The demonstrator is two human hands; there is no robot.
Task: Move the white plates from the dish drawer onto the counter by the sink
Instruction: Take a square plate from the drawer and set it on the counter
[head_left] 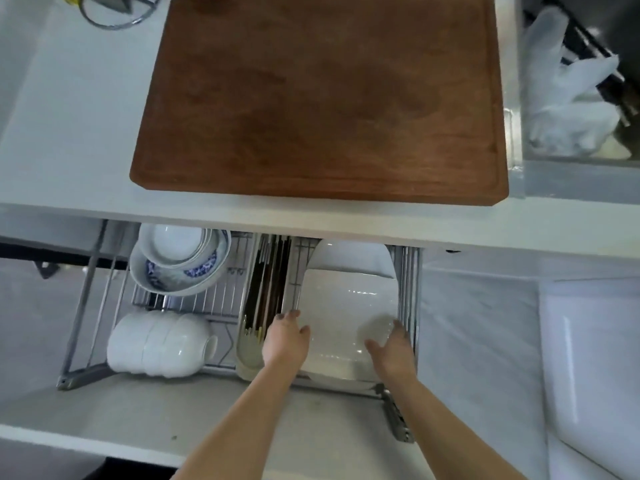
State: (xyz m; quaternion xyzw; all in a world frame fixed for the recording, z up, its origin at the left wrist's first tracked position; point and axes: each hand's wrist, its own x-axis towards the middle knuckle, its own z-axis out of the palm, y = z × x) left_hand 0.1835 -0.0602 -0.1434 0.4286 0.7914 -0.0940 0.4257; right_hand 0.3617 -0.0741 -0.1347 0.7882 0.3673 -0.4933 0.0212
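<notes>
Head view, looking straight down. Pale white counter fills the upper half; a grey looped cable lies at 11 o'clock. A large reddish-brown wooden cutting board sits at 12 o'clock, its near edge close to the counter lip. At 2 o'clock, a steel sink holds crumpled translucent gloves.

Below the counter lip, a pulled-out wire dish drawer spans 9 to 4 o'clock. Left section: a blue-and-white patterned bowl stack at the back, a row of plain white bowls lying on their sides at the front. Centre: a narrow tray of dark chopsticks.

Right section: a stack of square white plates lies in the drawer, with another white dish behind it, partly under the counter.

Left hand rests at the stack's left edge, fingers bent over the rim, fingertips on the edge; whether it grips cannot be told. Right hand sits at the stack's right side, fingers loosely spread and relaxed, against the plate edge; nothing visibly lifted.

Pale grey floor shows at 4 o'clock, white cabinet front further right.
</notes>
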